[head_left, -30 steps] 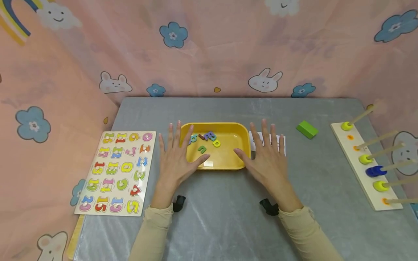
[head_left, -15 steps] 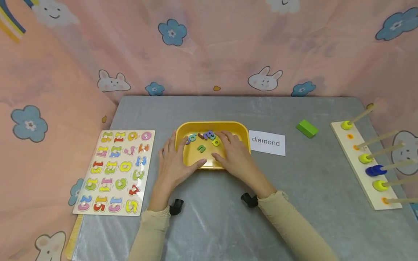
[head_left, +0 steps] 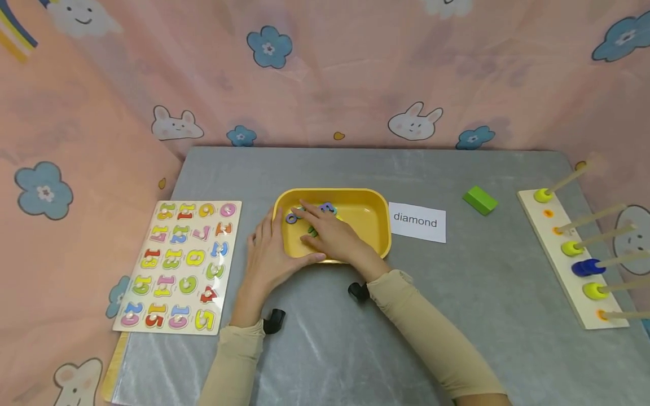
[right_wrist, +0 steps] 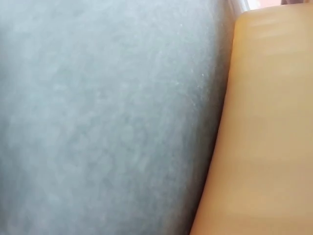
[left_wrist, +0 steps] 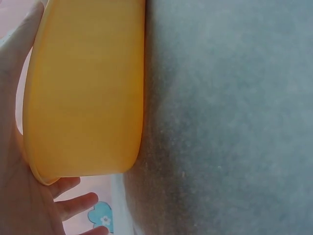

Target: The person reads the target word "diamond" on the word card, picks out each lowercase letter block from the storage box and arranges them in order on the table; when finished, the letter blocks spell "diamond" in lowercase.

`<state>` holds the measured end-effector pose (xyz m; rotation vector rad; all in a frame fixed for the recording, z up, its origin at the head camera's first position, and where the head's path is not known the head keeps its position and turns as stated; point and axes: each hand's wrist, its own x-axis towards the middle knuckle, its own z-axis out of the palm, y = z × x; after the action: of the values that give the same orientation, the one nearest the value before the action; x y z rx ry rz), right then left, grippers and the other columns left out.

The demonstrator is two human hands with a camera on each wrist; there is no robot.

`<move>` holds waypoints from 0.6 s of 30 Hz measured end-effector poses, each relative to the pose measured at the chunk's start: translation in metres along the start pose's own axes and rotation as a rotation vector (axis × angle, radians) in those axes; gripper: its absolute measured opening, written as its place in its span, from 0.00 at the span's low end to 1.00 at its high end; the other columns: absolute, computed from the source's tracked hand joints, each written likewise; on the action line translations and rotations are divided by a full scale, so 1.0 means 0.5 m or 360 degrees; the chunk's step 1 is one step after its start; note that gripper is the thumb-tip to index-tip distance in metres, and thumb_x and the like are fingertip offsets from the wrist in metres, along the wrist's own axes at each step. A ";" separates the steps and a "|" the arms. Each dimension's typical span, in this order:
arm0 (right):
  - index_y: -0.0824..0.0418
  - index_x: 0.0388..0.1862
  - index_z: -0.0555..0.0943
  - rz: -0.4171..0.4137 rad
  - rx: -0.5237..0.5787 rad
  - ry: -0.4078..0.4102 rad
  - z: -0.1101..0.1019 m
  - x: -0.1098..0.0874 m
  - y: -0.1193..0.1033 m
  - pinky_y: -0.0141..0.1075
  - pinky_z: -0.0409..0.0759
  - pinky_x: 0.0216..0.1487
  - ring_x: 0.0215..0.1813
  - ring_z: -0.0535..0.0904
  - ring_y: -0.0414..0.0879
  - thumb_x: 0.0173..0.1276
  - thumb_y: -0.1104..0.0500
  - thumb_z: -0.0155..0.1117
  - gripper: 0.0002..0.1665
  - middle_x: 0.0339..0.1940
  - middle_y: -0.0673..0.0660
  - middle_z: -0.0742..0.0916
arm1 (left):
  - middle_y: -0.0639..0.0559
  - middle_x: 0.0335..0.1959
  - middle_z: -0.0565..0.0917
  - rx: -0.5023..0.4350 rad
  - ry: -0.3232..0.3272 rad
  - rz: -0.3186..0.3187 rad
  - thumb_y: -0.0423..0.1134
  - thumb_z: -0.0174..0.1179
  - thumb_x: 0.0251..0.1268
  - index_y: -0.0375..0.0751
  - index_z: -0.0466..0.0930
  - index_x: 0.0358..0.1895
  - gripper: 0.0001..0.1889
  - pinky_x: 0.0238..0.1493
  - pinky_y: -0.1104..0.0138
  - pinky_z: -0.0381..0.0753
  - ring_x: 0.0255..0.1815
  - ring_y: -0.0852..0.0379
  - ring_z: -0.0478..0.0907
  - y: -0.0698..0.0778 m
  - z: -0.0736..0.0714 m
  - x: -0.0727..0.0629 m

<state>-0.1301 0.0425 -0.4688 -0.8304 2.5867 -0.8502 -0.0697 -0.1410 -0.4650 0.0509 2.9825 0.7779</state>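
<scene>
A yellow tray (head_left: 368, 223) lies on the grey table, with several small coloured letters in its left half. Among them I make out a purple ring-shaped letter (head_left: 291, 219) and a purple letter m (head_left: 327, 207). My left hand (head_left: 269, 254) rests against the tray's front left corner, thumb along the near rim and fingers on the left side. In the left wrist view, that hand lies along the rim of the tray (left_wrist: 88, 93). My right hand (head_left: 336, 237) hovers or rests over the letters, fingers spread, covering some. The right wrist view shows only the tray's outer wall (right_wrist: 274, 127) and cloth.
A white card (head_left: 416, 234) reading "diamond" lies right of the tray. Further right are a green block (head_left: 479, 200) and a board with upright pegs (head_left: 553, 241) carrying yellow and blue rings. A number puzzle board (head_left: 178, 268) lies at the left.
Both hands came in from beside the tray. My left hand settled at its front left corner, and my right hand moved left over the letters, uncovering the card.
</scene>
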 end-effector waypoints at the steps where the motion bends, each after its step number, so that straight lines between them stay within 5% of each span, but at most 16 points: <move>1: 0.47 0.87 0.60 0.0000 -0.0016 -0.0030 0.001 0.002 -0.001 0.60 0.72 0.77 0.87 0.60 0.58 0.82 0.49 0.62 0.40 0.90 0.53 0.58 | 0.45 0.89 0.50 -0.0007 0.0003 0.0001 0.86 0.67 0.41 0.49 0.44 0.89 0.75 0.76 0.38 0.60 0.84 0.38 0.57 -0.001 0.000 0.000; 6: 0.49 0.87 0.60 0.0033 -0.0080 -0.0118 0.000 0.007 -0.004 0.59 0.59 0.85 0.88 0.58 0.58 0.84 0.48 0.58 0.38 0.89 0.53 0.61 | 0.45 0.89 0.49 -0.0021 0.0002 0.0001 0.86 0.67 0.41 0.49 0.42 0.89 0.75 0.78 0.38 0.59 0.85 0.39 0.55 -0.002 0.003 0.002; 12: 0.58 0.71 0.79 -0.0022 -0.0104 0.0041 0.006 0.011 -0.001 0.52 0.78 0.72 0.73 0.78 0.55 0.82 0.56 0.63 0.23 0.73 0.57 0.80 | 0.46 0.89 0.49 -0.0042 -0.0019 -0.0039 0.86 0.68 0.41 0.50 0.41 0.89 0.76 0.79 0.38 0.58 0.85 0.39 0.55 0.000 0.003 0.002; 15: 0.62 0.60 0.83 -0.0057 -0.0098 0.0117 0.009 0.010 0.001 0.49 0.83 0.67 0.67 0.82 0.56 0.79 0.62 0.65 0.14 0.66 0.59 0.82 | 0.46 0.89 0.50 -0.0043 -0.0014 -0.0051 0.85 0.69 0.39 0.50 0.41 0.89 0.77 0.79 0.39 0.58 0.85 0.39 0.55 0.000 0.005 0.002; 18: 0.63 0.58 0.83 -0.0019 -0.0057 0.0120 0.008 0.007 0.000 0.49 0.83 0.67 0.69 0.81 0.59 0.78 0.66 0.65 0.12 0.69 0.61 0.81 | 0.46 0.89 0.50 -0.0044 -0.0009 -0.0049 0.85 0.70 0.39 0.50 0.41 0.89 0.77 0.78 0.38 0.59 0.85 0.39 0.55 0.001 0.005 0.002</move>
<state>-0.1310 0.0386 -0.4723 -0.8399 2.6720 -0.8567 -0.0703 -0.1394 -0.4672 0.0060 2.9594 0.8140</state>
